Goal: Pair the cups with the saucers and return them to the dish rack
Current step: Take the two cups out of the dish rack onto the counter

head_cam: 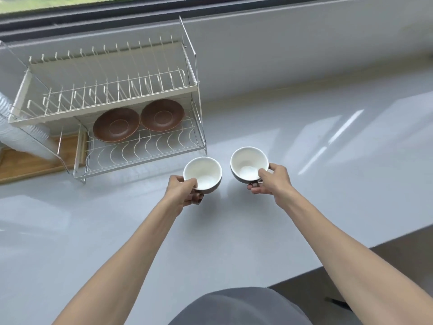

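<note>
Cups and saucers are apart: two brown saucers sit in the dish rack (105, 106) while both cups are in the person's hands out over the counter. The pale countertop (304, 160) stretches wide and glossy, with the two-tier wire rack at far left under the window. On its lower shelf the left saucer (116, 124) and the right saucer (162, 115) lie side by side, rims nearly touching, tucked beneath the upper tier. Just near and right of the rack, the left hand (181, 190) is closed on the left cup (203, 172) by its near side, and the right hand (269, 181) is closed on the right cup (249, 164) at its handle — both cups upright, white inside, dark outside.

The risk I see is the low clearance: a cup swung in under the upper tier could knock its frame or clip a saucer rim, and a cup set off-centre on a saucer resting on curved wires may rock and slide.
</note>
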Demonstrator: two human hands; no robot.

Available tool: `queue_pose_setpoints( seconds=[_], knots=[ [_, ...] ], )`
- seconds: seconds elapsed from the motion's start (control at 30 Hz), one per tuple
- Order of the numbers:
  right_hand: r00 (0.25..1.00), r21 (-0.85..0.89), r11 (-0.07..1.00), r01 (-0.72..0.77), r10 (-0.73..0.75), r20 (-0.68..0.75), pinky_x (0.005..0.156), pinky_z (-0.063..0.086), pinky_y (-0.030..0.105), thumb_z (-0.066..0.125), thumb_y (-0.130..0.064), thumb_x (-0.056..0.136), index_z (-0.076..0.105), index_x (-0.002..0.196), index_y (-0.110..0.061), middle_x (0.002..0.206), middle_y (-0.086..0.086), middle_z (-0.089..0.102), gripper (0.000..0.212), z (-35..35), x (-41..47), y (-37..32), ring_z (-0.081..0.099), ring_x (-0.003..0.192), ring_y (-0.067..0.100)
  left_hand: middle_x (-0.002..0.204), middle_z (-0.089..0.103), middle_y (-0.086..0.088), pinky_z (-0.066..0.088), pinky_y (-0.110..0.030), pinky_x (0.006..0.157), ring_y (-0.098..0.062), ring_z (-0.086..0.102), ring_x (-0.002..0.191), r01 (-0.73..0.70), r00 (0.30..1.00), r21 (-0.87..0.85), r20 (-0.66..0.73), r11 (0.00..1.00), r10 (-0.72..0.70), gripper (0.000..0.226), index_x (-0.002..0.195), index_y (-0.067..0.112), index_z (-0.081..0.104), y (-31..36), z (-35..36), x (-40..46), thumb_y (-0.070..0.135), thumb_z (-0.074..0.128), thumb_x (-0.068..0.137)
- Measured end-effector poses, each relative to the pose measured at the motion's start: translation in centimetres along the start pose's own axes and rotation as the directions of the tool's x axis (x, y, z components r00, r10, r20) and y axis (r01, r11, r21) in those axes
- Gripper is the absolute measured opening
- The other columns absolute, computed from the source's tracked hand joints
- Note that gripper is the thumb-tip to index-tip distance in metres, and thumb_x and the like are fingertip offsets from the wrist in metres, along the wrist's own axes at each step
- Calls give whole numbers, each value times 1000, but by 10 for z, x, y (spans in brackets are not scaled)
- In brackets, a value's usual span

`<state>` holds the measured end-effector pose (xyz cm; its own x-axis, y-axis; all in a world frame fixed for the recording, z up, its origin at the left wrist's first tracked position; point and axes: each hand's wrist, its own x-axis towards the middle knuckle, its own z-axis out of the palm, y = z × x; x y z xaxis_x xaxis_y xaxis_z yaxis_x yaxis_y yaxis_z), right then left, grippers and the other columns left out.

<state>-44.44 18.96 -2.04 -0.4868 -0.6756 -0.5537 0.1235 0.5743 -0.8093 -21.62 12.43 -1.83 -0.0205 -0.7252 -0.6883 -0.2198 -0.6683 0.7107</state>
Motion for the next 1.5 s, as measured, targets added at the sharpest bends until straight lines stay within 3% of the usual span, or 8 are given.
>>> queue_pose_setpoints(
  seconds=[0.1, 0.27, 0.33, 0.47, 0.73, 0.87, 1.27, 1.5],
  knots=[
    [998, 46, 999, -6, 9, -62, 58, 57, 36, 39, 2, 87, 57, 120, -1, 76, 21, 65, 38, -25, 8, 3, 71, 58, 35, 93, 65, -13, 58, -43, 88, -34, 67, 76, -6, 1000, 41, 2, 999, 6, 43, 125, 7, 42, 5, 33, 5, 6, 55, 85],
    [990, 99, 995, -23, 36, -133, 60, 57, 35, 39, 0, 87, 56, 121, -2, 80, 25, 69, 38, -60, 27, 6, 72, 59, 35, 100, 64, -14, 58, -45, 91, -34, 67, 76, -12, 999, 45, 36, 999, 10, 43, 125, 8, 41, 16, 82, 15, 7, 55, 84],
    [986, 129, 991, -27, 47, -159, 60, 57, 34, 41, -1, 87, 55, 124, -2, 86, 29, 70, 40, -71, 37, 5, 72, 59, 34, 92, 65, -12, 59, -41, 83, -32, 66, 72, 1, 999, 47, 49, 999, -3, 42, 124, 8, 40, 22, 100, 18, 7, 53, 84],
    [975, 174, 984, -26, 63, -211, 58, 57, 33, 43, -1, 89, 53, 130, -3, 85, 23, 67, 42, -85, 55, 2, 71, 58, 32, 84, 62, -8, 52, -25, 47, -24, 61, 58, 23, 998, 45, 52, 999, -25, 36, 120, 10, 37, 37, 130, 25, 6, 51, 87],
    [954, 263, 964, -27, 103, -280, 51, 57, 29, 43, -2, 91, 48, 137, -7, 96, 25, 68, 47, -92, 84, -2, 72, 60, 31, 98, 55, -4, 59, -45, 94, -18, 62, 60, 22, 1000, 46, -6, 999, -22, 33, 116, 14, 37, 52, 165, 51, 11, 54, 88],
    [945, 285, 958, -25, 116, -306, 49, 56, 28, 43, -2, 92, 49, 133, -10, 95, 24, 67, 43, -94, 93, -5, 72, 62, 32, 81, 55, -1, 59, -43, 92, -19, 61, 59, 22, 1000, 32, -19, 999, -21, 32, 119, 12, 38, 57, 173, 58, 10, 53, 90],
    [944, 301, 953, -41, 136, -302, 48, 55, 27, 44, -2, 91, 49, 133, -8, 101, 28, 70, 43, -93, 122, -9, 73, 63, 32, 76, 59, 2, 56, -36, 89, -16, 60, 58, 50, 998, 51, -26, 997, -49, 32, 119, 18, 37, 68, 189, 72, 15, 53, 91],
    [945, 303, 952, -41, 136, -299, 47, 55, 26, 42, -1, 91, 50, 119, -13, 94, 26, 68, 32, -93, 129, -14, 72, 62, 31, 74, 62, 2, 52, -34, 84, -22, 63, 65, 46, 999, 52, -30, 998, -45, 33, 117, 22, 35, 70, 195, 80, 18, 53, 90]
  ],
)
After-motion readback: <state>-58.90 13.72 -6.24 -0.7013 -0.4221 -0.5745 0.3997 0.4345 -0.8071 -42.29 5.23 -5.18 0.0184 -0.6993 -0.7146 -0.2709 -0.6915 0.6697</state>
